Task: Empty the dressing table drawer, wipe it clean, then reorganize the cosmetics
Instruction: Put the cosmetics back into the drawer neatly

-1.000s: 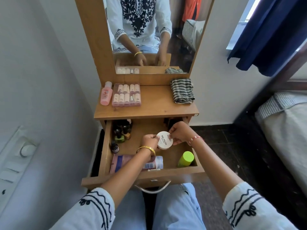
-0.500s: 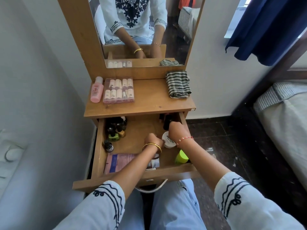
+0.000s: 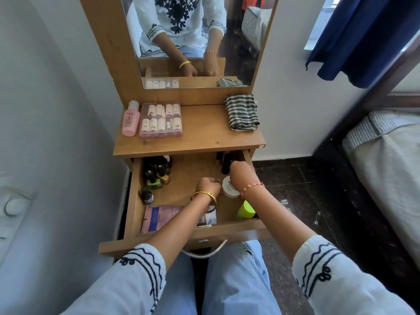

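Drawer (image 3: 134,201) pulled fully out beneath the tabletop (image 3: 204,133), its front edge over the person's knees. Left hand (image 3: 208,186) at mid-drawer, fingers curled; grip contents hidden, cannot tell. Right hand (image 3: 238,171) reaches to the back right corner by dark bottles (image 3: 226,164); grip there also hidden. White jar (image 3: 230,189) sits between both wrists. Nail polish bottles (image 3: 156,172) crowd the back left corner; pink packet (image 3: 161,217) lies against the front wall; green cap (image 3: 245,210) at front right. Bare drawer floor shows at centre back. Striped cloth (image 3: 242,112) near the tabletop's right edge.
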Tool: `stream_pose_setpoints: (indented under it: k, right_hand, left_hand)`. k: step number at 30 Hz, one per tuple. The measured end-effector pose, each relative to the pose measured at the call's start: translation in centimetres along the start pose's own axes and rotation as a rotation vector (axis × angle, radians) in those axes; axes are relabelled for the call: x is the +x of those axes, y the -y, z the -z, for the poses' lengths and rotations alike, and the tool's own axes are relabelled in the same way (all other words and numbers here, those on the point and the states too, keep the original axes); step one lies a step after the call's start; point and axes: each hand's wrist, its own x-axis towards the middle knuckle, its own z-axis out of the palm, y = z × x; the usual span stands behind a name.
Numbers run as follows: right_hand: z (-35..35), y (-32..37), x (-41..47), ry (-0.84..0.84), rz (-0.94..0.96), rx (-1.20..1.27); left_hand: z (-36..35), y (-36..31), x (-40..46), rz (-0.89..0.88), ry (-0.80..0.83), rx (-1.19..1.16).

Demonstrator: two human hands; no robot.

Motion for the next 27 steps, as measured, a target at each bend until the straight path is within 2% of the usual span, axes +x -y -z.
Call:
stream_pose_setpoints:
  k: [7, 11, 14, 16, 19, 22, 27]
  right_hand:
    - [2.0, 1.5, 0.1, 0.051, 0.022, 0.066]
    - [3.1, 2.6, 0.1, 0.036, 0.11, 0.286]
    - [4.5, 4.3, -0.1, 0.059, 0.148, 0.539]
    - [5.8, 6.0, 0.1, 0.072, 0.166, 0.616]
    - [7.0, 8.0, 1.0, -0.019, 0.138, 0.72]
    - [7.2, 9.6, 2.3, -0.102, 0.119, 0.702]
    - [7.0, 12.1, 4.1, -0.078, 0.089, 0.615]
  left_hand:
    - [2.0, -1.1, -1.4, -0.092, -0.072, -0.166]
    - [4.4, -2.9, -3.3, -0.167, -0.151, -0.276]
    - [6.6, -4.5, -4.7, -0.279, -0.229, -0.306]
    - [8.3, -5.7, -5.3, -0.349, -0.285, -0.32]
    - [10.6, -7.2, -5.3, -0.441, -0.392, -0.311]
    - [12.7, -8.4, -4.8, -0.536, -0.587, -0.163]
    - [15.8, -8.6, -2.4, -0.608, -0.796, 0.161]
